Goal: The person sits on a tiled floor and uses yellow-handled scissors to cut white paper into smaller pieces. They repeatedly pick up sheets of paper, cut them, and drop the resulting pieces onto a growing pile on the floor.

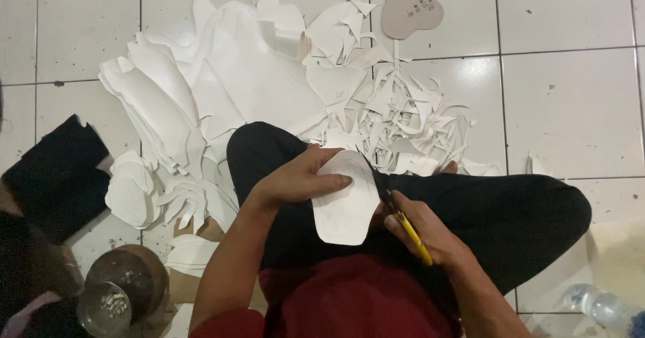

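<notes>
Head view | left hand (295, 180) pinches rounded white cut-out sheet (346, 200) over black-trousered lap (510, 214) | right hand (420, 234) grips yellow-handled scissors (410, 234), blades at sheet's right edge | white scrap pile (396, 116) crowds tiled floor (571, 103) ahead; bare tiles right.

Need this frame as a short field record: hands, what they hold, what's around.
left hand: holds white cut piece over lap
right hand: grips yellow-handled scissors at the piece's edge
offcuts: white scraps heaped on tiled floor
stacked pieces: white, to the left
template: grey-brown, heart-like, top
jar: glass, lower left
bottle: clear plastic, lower right
</notes>
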